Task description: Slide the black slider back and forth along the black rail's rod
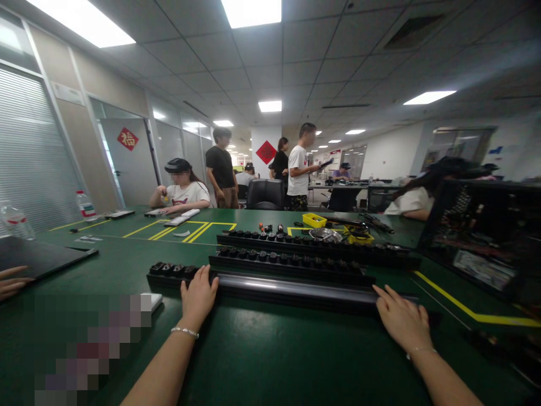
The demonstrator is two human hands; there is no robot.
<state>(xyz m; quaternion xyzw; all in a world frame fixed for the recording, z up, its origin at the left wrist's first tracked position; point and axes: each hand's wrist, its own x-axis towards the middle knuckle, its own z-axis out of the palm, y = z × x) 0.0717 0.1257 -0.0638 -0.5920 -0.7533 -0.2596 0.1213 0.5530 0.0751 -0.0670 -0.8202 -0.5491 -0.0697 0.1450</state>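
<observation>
A long black power strip (291, 288) lies across the green table (262, 355) right in front of me. My left hand (198, 296) rests on its near edge toward the left end, fingers curled over the top. My right hand (401, 318) presses on the right end, fingers laid along the bar. Two more long black power strips (291, 262) (313, 243) with rows of sockets lie parallel just behind it.
A black open computer case (486, 242) stands at the right. A yellow tray (314, 220) and a metal bowl (324, 235) sit behind the strips. Another person's hand (10, 281) touches a dark laptop (38, 255) at far left. Several people sit and stand beyond the table.
</observation>
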